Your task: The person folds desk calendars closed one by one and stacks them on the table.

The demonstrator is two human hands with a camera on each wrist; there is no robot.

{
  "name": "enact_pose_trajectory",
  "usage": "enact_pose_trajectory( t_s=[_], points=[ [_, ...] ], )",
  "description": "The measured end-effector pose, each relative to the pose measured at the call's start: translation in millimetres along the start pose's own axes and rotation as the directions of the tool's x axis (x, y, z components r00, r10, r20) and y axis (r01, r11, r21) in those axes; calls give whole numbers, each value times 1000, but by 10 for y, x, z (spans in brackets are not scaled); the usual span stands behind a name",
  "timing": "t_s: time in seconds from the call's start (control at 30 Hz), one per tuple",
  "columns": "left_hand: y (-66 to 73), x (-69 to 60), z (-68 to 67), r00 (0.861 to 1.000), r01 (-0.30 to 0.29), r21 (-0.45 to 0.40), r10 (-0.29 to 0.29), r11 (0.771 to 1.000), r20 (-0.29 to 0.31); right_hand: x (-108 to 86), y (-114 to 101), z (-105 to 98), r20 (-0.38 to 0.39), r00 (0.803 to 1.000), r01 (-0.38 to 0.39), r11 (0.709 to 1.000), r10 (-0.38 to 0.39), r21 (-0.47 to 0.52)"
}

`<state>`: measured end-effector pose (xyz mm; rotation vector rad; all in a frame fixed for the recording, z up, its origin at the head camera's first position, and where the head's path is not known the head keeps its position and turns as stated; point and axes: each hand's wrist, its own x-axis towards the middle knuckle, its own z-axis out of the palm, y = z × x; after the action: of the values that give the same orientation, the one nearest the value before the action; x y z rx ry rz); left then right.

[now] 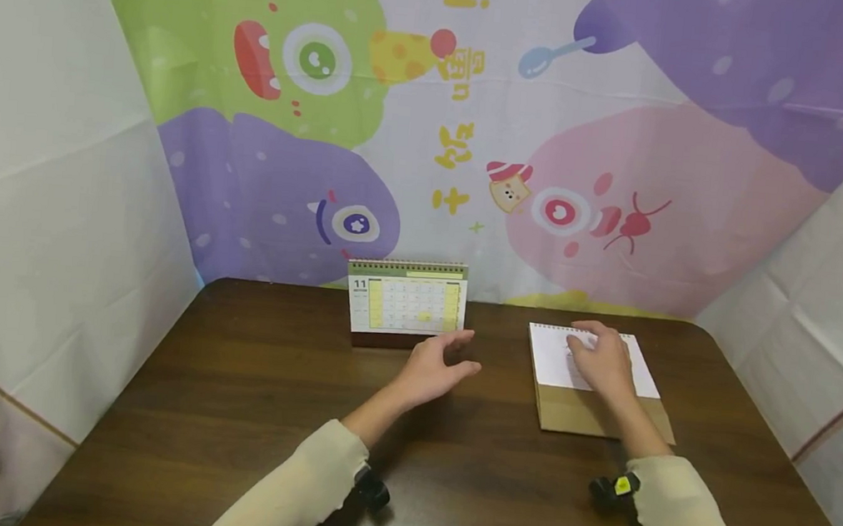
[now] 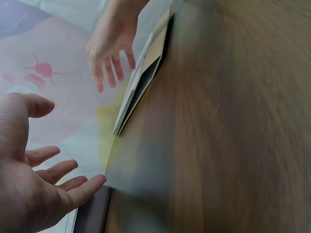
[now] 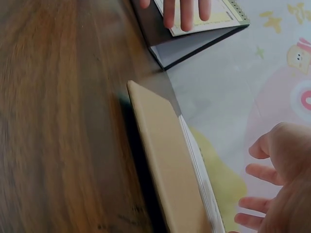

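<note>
A desk calendar (image 1: 399,303) with a green top, a yellow-marked grid and the number 11 stands upright like a tent at the back of the table. My left hand (image 1: 429,371) is in front of its lower right corner, fingers spread and holding nothing. Farther right, a second desk calendar (image 1: 555,408) with white pages and a brown cardboard base lies low, a narrow dark gap between its boards in the left wrist view. Over its white page hovers my right hand (image 1: 603,364), fingers loosely bent, covering part of the print. In the right wrist view this hand (image 3: 286,179) appears apart from the pages.
Both calendars rest on a dark brown wooden table (image 1: 265,416). Behind its back edge hangs a cloth (image 1: 431,239) printed with cartoon monsters. White cloth walls (image 1: 48,138) flank the table. Each forearm carries a small black wrist camera (image 1: 371,489).
</note>
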<state>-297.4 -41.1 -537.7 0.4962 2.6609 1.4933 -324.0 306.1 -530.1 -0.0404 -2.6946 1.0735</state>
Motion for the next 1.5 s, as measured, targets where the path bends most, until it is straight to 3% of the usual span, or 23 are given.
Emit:
enact_pose_trajectory(
  t_s=[0.3,0.5,0.7,0.87,0.97,1.03,1.1,1.23,1.27,1.33,1.4,1.5],
  points=[
    [-207,-7,-133,1000,-4,-1,4,1000,-20,-62,-219,96,-13,1000,2,1000,-2,12],
    [-288,-96,-273,1000,0,12,1,1000,-27,-188,-597,45,41,999,-8,997,5,72],
    [-384,-167,-424,999,7,14,-7,1000,-42,-141,-607,158,21,1000,19,996,-21,87],
    [-410,-264,-567,998,16,27,-14,999,-59,-213,-764,159,29,999,19,995,-22,99],
    [-362,-347,-669,997,18,46,-14,999,-77,-293,-982,81,87,996,-14,995,6,102],
    [-372,-386,-730,996,21,45,-17,999,-91,-211,-854,187,83,996,1,996,-9,94],
    [-440,-398,-787,995,30,43,-26,999,-93,-253,-948,168,107,994,-7,995,-4,101],
    [-630,-386,-883,993,64,32,-60,997,-104,-292,-1018,215,83,996,12,994,-21,113],
    [-636,-400,-908,991,69,40,-64,997,-115,-336,-1108,179,87,996,10,993,-21,122],
    [-599,-443,-951,986,74,62,-64,995,-152,-284,-1041,237,76,996,26,990,-36,136],
    [-439,-548,-1017,980,77,59,-65,995,-190,-220,-945,312,50,997,50,988,-57,144],
    [-338,-605,-1068,952,118,49,-99,992,-288,-166,-894,379,37,997,63,986,-70,152]
  ],
)
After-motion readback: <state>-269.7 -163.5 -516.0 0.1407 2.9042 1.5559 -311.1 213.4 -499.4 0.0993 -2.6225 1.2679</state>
